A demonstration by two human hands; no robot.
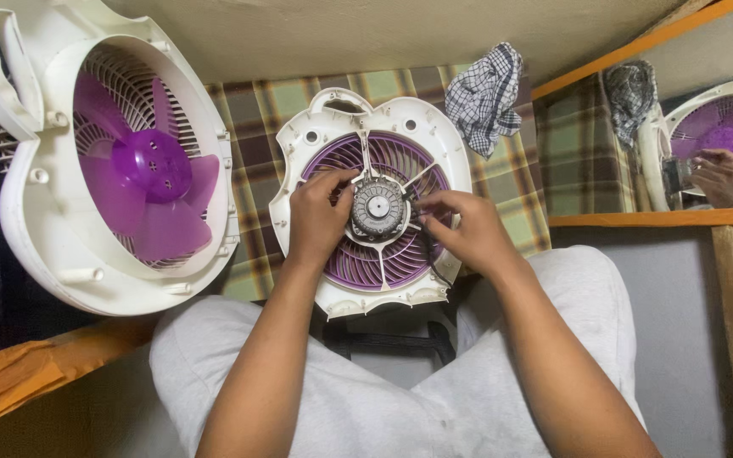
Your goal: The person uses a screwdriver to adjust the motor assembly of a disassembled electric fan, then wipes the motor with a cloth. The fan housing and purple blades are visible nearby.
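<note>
Plaid cloth [252, 127] under motor [377, 207], both hands

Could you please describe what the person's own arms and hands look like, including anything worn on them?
Both forearms are bare from the elbow down, with no sleeves visible. The left hand and right hand wear no gloves, and no rings, watch or bracelet show. Light grey fabric trousers cover the legs beneath the arms.

Checked rag [485, 97], purple-bladed fan half [120, 161], mirror [689, 144]
</note>
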